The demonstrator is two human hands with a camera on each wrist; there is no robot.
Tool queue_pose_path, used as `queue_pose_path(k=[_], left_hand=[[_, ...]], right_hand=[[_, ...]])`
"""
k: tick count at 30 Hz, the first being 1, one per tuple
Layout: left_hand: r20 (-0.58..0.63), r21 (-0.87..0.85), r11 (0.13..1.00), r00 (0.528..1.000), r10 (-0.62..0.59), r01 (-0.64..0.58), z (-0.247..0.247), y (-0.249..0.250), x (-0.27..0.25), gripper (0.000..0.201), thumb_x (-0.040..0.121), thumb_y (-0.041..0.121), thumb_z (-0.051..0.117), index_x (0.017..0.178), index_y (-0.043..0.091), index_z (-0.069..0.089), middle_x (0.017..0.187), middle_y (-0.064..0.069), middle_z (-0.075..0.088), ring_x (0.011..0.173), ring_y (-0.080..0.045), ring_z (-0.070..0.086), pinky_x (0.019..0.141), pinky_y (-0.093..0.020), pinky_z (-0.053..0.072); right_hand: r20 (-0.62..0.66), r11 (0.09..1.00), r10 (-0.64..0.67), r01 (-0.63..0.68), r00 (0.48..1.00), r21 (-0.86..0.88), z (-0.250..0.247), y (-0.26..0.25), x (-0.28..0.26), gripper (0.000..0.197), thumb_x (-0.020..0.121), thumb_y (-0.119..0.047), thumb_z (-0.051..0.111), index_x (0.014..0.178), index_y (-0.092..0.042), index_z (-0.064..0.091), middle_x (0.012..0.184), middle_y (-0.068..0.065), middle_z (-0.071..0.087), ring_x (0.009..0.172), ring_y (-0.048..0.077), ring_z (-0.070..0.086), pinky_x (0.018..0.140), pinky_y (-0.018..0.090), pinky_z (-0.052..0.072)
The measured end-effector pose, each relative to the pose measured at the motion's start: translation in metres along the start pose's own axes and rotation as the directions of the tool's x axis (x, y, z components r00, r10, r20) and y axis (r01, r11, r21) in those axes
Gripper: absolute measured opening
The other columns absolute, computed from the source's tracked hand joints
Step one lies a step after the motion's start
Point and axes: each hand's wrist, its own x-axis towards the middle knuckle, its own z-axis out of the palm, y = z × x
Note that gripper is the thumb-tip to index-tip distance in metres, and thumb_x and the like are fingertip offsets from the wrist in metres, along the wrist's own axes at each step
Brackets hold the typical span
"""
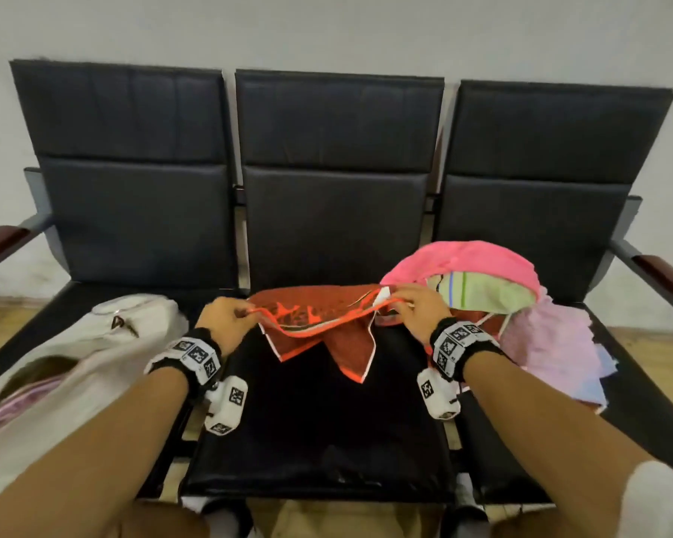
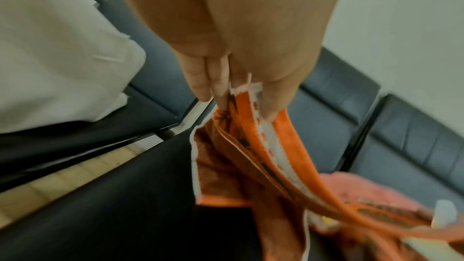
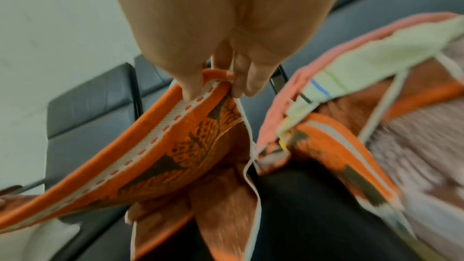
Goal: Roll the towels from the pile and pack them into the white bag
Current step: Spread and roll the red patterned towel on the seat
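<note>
In the middle of the head view, the left hand (image 1: pixel 226 322) and the right hand (image 1: pixel 420 310) are each pinching a top corner of the orange patterned towel with white edging (image 1: pixel 319 324), holding it stretched above the black padded middle seat (image 1: pixel 319 429) while its lower folds are hanging down. At the right of the frame, the pile of pink, pale green and lilac towels (image 1: pixel 494 289) is lying on the neighbouring seat. At the lower left, the white fabric bag (image 1: pixel 74 363) is lying open with something pink inside.
</note>
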Motion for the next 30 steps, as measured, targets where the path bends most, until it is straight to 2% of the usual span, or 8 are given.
queue_pose_path(k=[3,9,13,15,18,20,22,30], left_hand=[[0.153,0.121,0.993,0.988,-0.016,-0.003,0.030,-0.041,-0.028,0.011,0.089,0.034,0.071,0.082,0.030,0.078,0.082,0.002,0.075,0.078,-0.016,0.068,0.073,-0.030,0.053],[0.301,0.259,0.966,0.951,-0.068,-0.012,0.078,-0.103,-0.071,0.025,0.086,0.029,0.070,0.063,0.035,0.063,0.075,0.006,0.066,0.077,-0.020,0.065,0.073,-0.030,0.051],[0.379,0.333,0.943,0.915,-0.139,0.005,0.111,-0.132,-0.095,0.008,0.084,0.031,0.065,0.079,0.027,0.070,0.086,0.007,0.068,0.081,-0.017,0.064,0.075,-0.030,0.052],[0.362,0.350,0.937,0.923,-0.131,-0.005,0.123,-0.144,-0.108,0.010,0.087,0.033,0.066,0.084,0.025,0.073,0.093,0.004,0.069,0.089,-0.022,0.066,0.077,-0.031,0.052],[0.336,0.326,0.942,0.941,-0.038,-0.078,0.131,-0.155,-0.122,0.016,0.091,0.021,0.068,0.103,0.021,0.077,0.124,0.000,0.067,0.122,-0.025,0.059,0.101,-0.032,0.044],[0.347,0.341,0.938,0.936,-0.057,-0.070,0.130,-0.158,-0.125,0.022,0.092,0.019,0.065,0.112,0.022,0.075,0.139,0.002,0.059,0.139,-0.022,0.043,0.112,-0.033,0.035],[0.322,0.347,0.936,0.945,-0.061,-0.058,0.128,-0.162,-0.129,0.023,0.092,0.021,0.064,0.112,0.024,0.075,0.142,0.004,0.056,0.143,-0.020,0.037,0.114,-0.035,0.033],[0.223,0.393,0.919,0.973,-0.057,-0.036,0.131,-0.157,-0.150,0.025,0.091,0.032,0.063,0.114,0.023,0.066,0.147,0.004,0.051,0.148,-0.024,0.028,0.114,-0.047,0.034]], right_hand=[[0.051,1.000,-0.003,0.004,0.999,-0.021,0.037,0.021,-0.043,0.021,0.087,0.002,0.066,0.098,-0.011,0.079,0.116,0.010,0.070,0.114,0.016,0.057,0.099,-0.001,0.017],[0.303,0.983,0.176,-0.150,0.937,-0.105,0.100,0.065,-0.111,0.026,0.094,-0.013,0.062,0.118,-0.018,0.073,0.143,0.007,0.053,0.137,0.022,0.044,0.112,0.019,0.020],[0.385,0.970,0.214,-0.149,0.898,-0.192,0.121,0.083,-0.142,0.027,0.097,-0.016,0.058,0.122,-0.015,0.070,0.146,0.007,0.049,0.138,0.021,0.042,0.113,0.021,0.021],[0.408,0.966,0.203,-0.115,0.890,-0.230,0.130,0.094,-0.157,0.027,0.098,-0.015,0.057,0.122,-0.015,0.070,0.147,0.006,0.049,0.139,0.021,0.041,0.112,0.018,0.019],[0.397,0.962,0.164,-0.057,0.903,-0.269,0.137,0.100,-0.176,0.024,0.093,-0.012,0.063,0.115,-0.016,0.074,0.144,0.005,0.050,0.138,0.025,0.039,0.112,0.018,0.016],[0.327,0.967,0.108,-0.024,0.939,-0.252,0.139,0.104,-0.184,0.020,0.082,-0.007,0.076,0.099,-0.016,0.079,0.132,0.009,0.060,0.131,0.035,0.048,0.114,0.035,0.031],[0.286,0.967,0.013,0.060,0.958,-0.247,0.140,0.107,-0.187,0.019,0.071,-0.007,0.083,0.087,-0.017,0.080,0.110,0.007,0.071,0.114,0.037,0.061,0.098,0.051,0.050],[0.379,0.977,-0.026,0.104,0.925,-0.186,0.134,0.103,-0.195,0.012,0.090,-0.023,0.066,0.098,-0.022,0.076,0.100,-0.005,0.069,0.099,0.022,0.056,0.092,0.038,0.046]])
